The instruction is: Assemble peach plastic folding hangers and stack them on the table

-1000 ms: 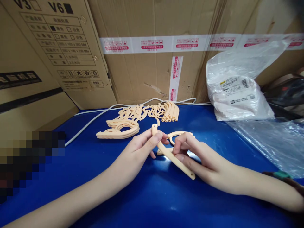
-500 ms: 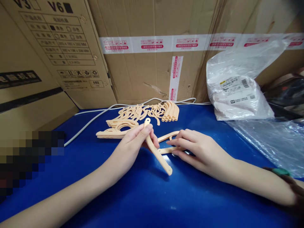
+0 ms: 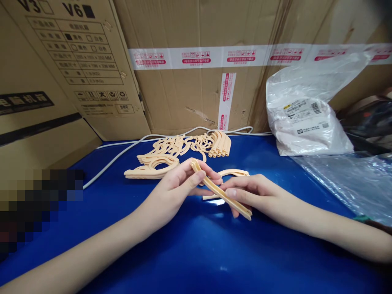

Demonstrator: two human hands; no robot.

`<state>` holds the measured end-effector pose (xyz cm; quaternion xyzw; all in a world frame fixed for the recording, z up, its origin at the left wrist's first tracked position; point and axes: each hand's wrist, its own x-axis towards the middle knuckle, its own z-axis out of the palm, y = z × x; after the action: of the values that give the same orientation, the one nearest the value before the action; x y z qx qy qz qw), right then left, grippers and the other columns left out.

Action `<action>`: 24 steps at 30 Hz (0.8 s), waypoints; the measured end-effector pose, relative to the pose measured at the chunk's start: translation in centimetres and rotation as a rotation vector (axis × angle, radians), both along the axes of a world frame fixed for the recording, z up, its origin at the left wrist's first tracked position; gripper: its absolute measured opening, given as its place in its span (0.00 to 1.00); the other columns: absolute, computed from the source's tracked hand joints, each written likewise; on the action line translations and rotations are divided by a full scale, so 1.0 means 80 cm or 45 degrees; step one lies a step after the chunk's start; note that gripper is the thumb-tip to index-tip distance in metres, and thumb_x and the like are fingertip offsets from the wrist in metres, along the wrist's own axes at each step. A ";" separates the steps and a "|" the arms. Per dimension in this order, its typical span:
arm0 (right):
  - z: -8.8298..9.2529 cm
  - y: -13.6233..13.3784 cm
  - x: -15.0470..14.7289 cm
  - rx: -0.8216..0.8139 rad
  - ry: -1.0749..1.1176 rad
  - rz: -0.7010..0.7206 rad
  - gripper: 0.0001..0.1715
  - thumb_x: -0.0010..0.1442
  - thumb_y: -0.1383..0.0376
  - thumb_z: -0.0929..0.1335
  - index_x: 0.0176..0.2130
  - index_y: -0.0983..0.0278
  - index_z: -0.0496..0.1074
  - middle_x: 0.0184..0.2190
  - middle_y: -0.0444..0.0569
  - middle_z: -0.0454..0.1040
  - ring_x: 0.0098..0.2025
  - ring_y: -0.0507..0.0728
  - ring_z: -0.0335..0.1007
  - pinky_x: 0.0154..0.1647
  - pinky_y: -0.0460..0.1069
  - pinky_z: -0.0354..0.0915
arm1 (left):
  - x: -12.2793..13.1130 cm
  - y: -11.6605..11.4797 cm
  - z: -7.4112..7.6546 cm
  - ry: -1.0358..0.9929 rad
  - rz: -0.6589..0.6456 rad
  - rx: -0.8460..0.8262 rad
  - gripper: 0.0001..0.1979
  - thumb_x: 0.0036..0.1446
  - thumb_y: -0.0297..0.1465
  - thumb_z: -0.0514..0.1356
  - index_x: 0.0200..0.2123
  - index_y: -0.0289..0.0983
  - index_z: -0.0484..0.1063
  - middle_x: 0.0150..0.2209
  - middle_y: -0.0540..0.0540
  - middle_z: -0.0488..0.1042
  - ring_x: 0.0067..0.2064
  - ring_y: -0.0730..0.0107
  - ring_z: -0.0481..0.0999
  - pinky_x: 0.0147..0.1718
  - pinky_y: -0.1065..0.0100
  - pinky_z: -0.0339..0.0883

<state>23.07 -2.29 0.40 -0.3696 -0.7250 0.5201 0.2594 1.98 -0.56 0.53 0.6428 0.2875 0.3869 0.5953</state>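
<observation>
A beige plastic hanger arm (image 3: 218,189) slants between my hands, its grooved side facing me. My left hand (image 3: 180,177) pinches its upper end between thumb and fingers. Toward its lower end, my right hand (image 3: 252,192) has the thumb on the near face and fingers behind. Just beyond my hands, another beige hanger piece (image 3: 234,172) lies on the blue table, partly hidden by my fingers. Left of that, stacked hanger arms (image 3: 143,173) rest beside my left hand. Farther back are several small curved hooks (image 3: 173,143) and a row of curved pieces (image 3: 221,143).
Cardboard boxes (image 3: 190,94) wall off the back and left of the blue table (image 3: 196,253). A white cable (image 3: 119,157) runs along the back left. At the right are a white plastic parcel bag (image 3: 306,122) and clear plastic film (image 3: 343,183).
The hanger arm has been turned over so its grooved side shows. My right hand has left the piece on the table and closed on the arm's lower part.
</observation>
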 end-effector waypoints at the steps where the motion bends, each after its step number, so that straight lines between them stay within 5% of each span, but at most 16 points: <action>1: -0.001 0.002 0.000 -0.099 0.040 0.034 0.17 0.66 0.56 0.63 0.36 0.66 0.72 0.26 0.43 0.72 0.25 0.49 0.64 0.26 0.44 0.59 | 0.000 -0.001 -0.001 0.028 0.007 0.025 0.07 0.66 0.32 0.52 0.41 0.35 0.67 0.41 0.46 0.74 0.45 0.67 0.76 0.44 0.65 0.74; 6: 0.008 0.008 0.009 -0.251 0.065 0.073 0.18 0.60 0.54 0.68 0.40 0.67 0.72 0.26 0.44 0.73 0.25 0.48 0.66 0.25 0.43 0.59 | -0.004 -0.003 -0.010 0.361 0.169 0.375 0.12 0.67 0.37 0.50 0.51 0.42 0.63 0.48 0.48 0.72 0.50 0.66 0.73 0.48 0.62 0.69; 10: 0.032 0.029 0.030 -0.037 -0.056 -0.213 0.14 0.55 0.56 0.70 0.35 0.65 0.72 0.25 0.45 0.73 0.24 0.49 0.66 0.22 0.44 0.60 | -0.010 0.001 -0.012 0.755 0.284 0.796 0.14 0.66 0.36 0.52 0.54 0.42 0.62 0.53 0.47 0.69 0.53 0.64 0.68 0.52 0.60 0.64; 14: 0.041 0.076 0.060 0.163 -0.278 -0.547 0.11 0.54 0.59 0.69 0.32 0.64 0.72 0.23 0.46 0.72 0.24 0.52 0.69 0.23 0.47 0.67 | -0.012 0.003 -0.009 1.025 0.215 1.119 0.11 0.65 0.33 0.54 0.49 0.39 0.66 0.51 0.46 0.70 0.52 0.63 0.68 0.51 0.58 0.62; 18: 0.028 0.127 0.080 0.205 -0.475 -0.739 0.06 0.54 0.64 0.69 0.34 0.65 0.73 0.21 0.47 0.73 0.23 0.55 0.71 0.25 0.50 0.72 | -0.011 0.003 -0.009 1.094 0.120 1.230 0.10 0.65 0.30 0.53 0.48 0.39 0.69 0.52 0.47 0.70 0.52 0.64 0.67 0.51 0.60 0.63; 24: 0.011 0.174 0.077 0.211 -0.724 -0.862 0.25 0.52 0.70 0.69 0.51 0.72 0.69 0.14 0.43 0.70 0.16 0.56 0.68 0.15 0.49 0.68 | -0.011 0.004 -0.014 1.131 0.079 1.251 0.11 0.65 0.29 0.52 0.49 0.39 0.69 0.52 0.46 0.70 0.52 0.63 0.68 0.50 0.58 0.64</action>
<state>29.27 11.66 1.26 -0.6921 -0.6450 0.2240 0.2342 1.10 -0.28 -0.60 0.9294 0.3141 0.1882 0.0463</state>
